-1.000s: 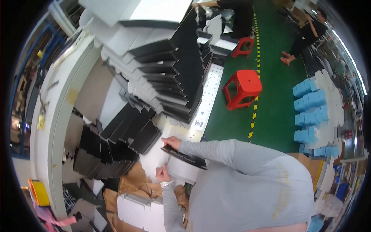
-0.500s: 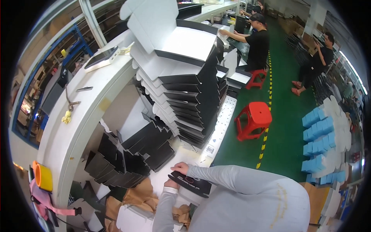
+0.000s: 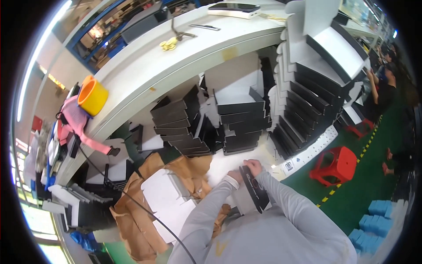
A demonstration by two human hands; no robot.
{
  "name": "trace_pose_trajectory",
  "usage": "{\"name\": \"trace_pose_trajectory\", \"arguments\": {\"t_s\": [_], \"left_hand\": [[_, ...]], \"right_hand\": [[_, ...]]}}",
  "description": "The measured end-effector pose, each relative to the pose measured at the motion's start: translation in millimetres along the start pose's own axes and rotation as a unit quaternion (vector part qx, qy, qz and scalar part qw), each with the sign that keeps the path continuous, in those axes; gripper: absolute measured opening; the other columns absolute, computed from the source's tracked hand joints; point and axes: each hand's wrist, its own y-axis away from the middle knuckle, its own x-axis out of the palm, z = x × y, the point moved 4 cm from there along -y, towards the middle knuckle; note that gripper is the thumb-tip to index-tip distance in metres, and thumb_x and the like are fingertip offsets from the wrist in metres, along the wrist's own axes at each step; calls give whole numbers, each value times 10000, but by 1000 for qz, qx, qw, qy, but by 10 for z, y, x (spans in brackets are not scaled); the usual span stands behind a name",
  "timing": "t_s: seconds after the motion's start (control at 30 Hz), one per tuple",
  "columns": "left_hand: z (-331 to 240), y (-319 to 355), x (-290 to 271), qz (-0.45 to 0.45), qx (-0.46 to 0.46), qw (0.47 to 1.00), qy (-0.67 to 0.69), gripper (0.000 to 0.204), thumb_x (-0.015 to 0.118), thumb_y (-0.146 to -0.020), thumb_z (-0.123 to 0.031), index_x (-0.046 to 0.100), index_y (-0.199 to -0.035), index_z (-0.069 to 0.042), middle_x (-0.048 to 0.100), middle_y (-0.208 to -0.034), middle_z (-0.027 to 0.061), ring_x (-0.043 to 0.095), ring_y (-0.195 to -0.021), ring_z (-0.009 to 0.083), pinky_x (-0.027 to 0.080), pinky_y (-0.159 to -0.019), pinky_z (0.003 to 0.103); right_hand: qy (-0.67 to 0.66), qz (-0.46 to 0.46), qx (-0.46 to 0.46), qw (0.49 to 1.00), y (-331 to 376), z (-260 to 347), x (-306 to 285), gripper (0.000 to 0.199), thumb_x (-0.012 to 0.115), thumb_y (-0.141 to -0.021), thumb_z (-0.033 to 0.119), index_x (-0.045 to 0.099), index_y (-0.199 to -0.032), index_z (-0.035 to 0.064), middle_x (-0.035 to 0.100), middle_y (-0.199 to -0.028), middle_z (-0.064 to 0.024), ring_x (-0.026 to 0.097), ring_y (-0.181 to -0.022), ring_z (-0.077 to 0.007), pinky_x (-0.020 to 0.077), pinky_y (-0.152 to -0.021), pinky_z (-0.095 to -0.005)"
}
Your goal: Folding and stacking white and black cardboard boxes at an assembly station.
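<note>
Close to my body, a black box (image 3: 256, 192) of folded cardboard with a printed front panel stands tilted between my forearms. My left hand (image 3: 236, 176) grips its far end from the left. Curled over the same end from the right is my right hand (image 3: 253, 166); its fingertips are partly hidden. Beneath both hands lies a white work surface (image 3: 222, 163). Just beyond it rise stacks of open black-and-white boxes (image 3: 243, 125), with a taller leaning stack (image 3: 303, 103) to the right.
A white shelf (image 3: 193, 55) curves across the far side, carrying a phone (image 3: 234, 7) and a yellow tape roll (image 3: 93, 97). Brown paper (image 3: 136, 220) and white cardboard (image 3: 165, 191) lie to the left. A cable (image 3: 149, 211) crosses there. On the right are a red stool (image 3: 336, 165) and a person (image 3: 384, 90).
My view has swung left, bringing the paper and more of the shelf into sight. The black box has turned in my hands, its printed panel now more upright in the picture.
</note>
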Motion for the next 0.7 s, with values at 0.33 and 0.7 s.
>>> {"name": "trace_pose_trajectory", "arguments": {"t_s": [0.33, 0.7], "left_hand": [[-77, 328, -108, -29, 47, 993, -102, 190, 428, -772, -157, 594, -832, -87, 576, -853, 93, 588, -784, 252, 475, -613, 401], [367, 257, 221, -18, 20, 998, 59, 178, 455, -726, -97, 575, -847, -46, 590, -773, 143, 573, -739, 291, 482, -616, 382]], "right_hand": [[-34, -8, -17, 999, 42, -80, 31, 349, 581, -793, 293, 585, -627, -13, 516, -547, -35, 449, -546, -100, 377, -534, -265], [-6, -10, -14, 1000, -46, -20, 160, 341, 575, -797, 266, 551, -580, 3, 473, -501, -10, 418, -510, -78, 349, -485, -251]]}}
